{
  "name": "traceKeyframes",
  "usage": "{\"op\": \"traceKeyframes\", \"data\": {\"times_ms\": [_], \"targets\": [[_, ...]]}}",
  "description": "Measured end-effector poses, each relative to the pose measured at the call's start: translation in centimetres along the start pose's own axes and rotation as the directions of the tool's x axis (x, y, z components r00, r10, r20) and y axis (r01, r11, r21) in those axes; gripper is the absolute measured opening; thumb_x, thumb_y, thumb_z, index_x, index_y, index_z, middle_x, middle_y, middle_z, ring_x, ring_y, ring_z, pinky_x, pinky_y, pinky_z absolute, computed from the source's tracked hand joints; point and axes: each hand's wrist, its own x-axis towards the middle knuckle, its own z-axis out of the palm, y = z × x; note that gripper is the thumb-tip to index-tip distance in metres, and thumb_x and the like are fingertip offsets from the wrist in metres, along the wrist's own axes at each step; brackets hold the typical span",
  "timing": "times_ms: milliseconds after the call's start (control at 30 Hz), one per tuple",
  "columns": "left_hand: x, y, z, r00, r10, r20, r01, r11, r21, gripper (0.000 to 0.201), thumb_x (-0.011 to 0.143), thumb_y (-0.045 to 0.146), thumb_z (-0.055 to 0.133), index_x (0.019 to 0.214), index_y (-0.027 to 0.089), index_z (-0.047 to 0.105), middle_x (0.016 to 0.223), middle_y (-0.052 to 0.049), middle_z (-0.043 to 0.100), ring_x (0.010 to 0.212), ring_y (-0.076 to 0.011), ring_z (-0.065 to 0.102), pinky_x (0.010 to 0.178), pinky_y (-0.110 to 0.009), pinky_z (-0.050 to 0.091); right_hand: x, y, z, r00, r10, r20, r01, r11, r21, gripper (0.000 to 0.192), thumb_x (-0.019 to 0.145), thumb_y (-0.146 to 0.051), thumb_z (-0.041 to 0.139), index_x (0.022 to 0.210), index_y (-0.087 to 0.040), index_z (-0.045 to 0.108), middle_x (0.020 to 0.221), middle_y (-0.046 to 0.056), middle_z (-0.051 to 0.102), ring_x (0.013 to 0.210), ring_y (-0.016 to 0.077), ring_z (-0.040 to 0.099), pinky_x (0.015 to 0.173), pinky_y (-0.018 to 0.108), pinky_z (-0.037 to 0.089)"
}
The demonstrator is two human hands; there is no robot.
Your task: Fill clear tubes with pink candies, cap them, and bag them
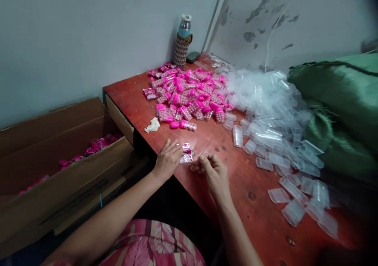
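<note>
My left hand [169,158] rests near the front edge of the red wooden table [251,203], its fingers on a small clear packet with a pink label [186,152]. My right hand [213,170] is just right of it, fingertips pinching the packet's clear film edge. Beyond the hands lies a heap of pink-capped clear tubes filled with pink beads [189,96]. To the right spreads a large pile of empty clear plastic tubes [274,112].
A cardboard box [67,167] with pink packets inside stands at the left, below the table. A bottle in a knitted sleeve [183,41] stands by the wall. A green sack [342,104] fills the right. A crumpled white scrap [152,125] lies near the table's left edge.
</note>
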Motion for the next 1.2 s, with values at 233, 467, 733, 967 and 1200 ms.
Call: {"op": "traceKeyframes", "data": {"times_ms": [233,467,733,967,1200], "targets": [[-1.2,1.5,-0.6,0.976,0.219,-0.004,-0.218,0.972,0.084,0.027,0.079,0.02,0.053,0.104,0.02,0.061,0.113,-0.006,0.059,0.116,-0.0225,0.044,0.104,-0.047,0.021,2.3,-0.2,0.9,0.998,-0.025,0.058,0.023,0.999,0.046,0.034,0.069,-0.034,0.063,0.097,-0.019,0.051,0.076,0.001,0.063,0.061,0.0129,0.058,0.054,0.023,0.046],[-1.4,3.1,-1.9,0.906,-0.377,0.193,0.422,0.757,-0.499,0.033,0.072,0.039,0.06,0.092,0.013,0.066,0.09,-0.008,0.066,0.082,-0.022,0.062,0.077,-0.034,0.049,3.1,-0.8,2.0,0.997,0.003,0.082,-0.017,0.985,0.173,0.03,0.066,-0.027,0.068,0.09,-0.018,0.053,0.064,-0.003,0.06,0.055,0.0091,0.055,0.054,0.02,0.044],[-1.1,2.2,-3.0,0.793,-0.562,0.234,0.563,0.531,-0.633,0.026,0.066,0.031,0.067,0.076,0.008,0.067,0.074,-0.009,0.065,0.066,-0.0151,0.061,0.064,-0.028,0.052,3.4,-0.2,3.4,0.973,0.088,0.214,-0.1,0.994,0.046,0.029,0.064,-0.033,0.069,0.083,-0.017,0.054,0.064,-0.001,0.059,0.053,0.0113,0.055,0.05,0.022,0.043],[-0.3,1.8,-3.7,0.721,-0.674,0.161,0.594,0.482,-0.644,0.029,0.056,0.03,0.074,0.07,0.006,0.066,0.065,-0.007,0.063,0.052,-0.0107,0.058,0.046,-0.019,0.05,6.3,-2.2,3.4,0.989,-0.063,0.137,0.087,0.981,-0.174,0.029,0.068,-0.038,0.063,0.085,-0.016,0.056,0.07,0.0,0.058,0.059,0.0105,0.052,0.052,0.021,0.041],[0.9,1.4,-3.2,0.767,-0.637,0.074,0.528,0.563,-0.635,0.033,0.054,0.035,0.075,0.071,0.008,0.065,0.064,-0.004,0.062,0.051,-0.0115,0.058,0.042,-0.019,0.049,7.2,-3.6,3.1,0.876,0.092,0.473,0.074,0.945,-0.319,0.035,0.074,-0.039,0.057,0.1,-0.017,0.051,0.072,0.001,0.059,0.06,0.0125,0.054,0.054,0.023,0.042]]}}
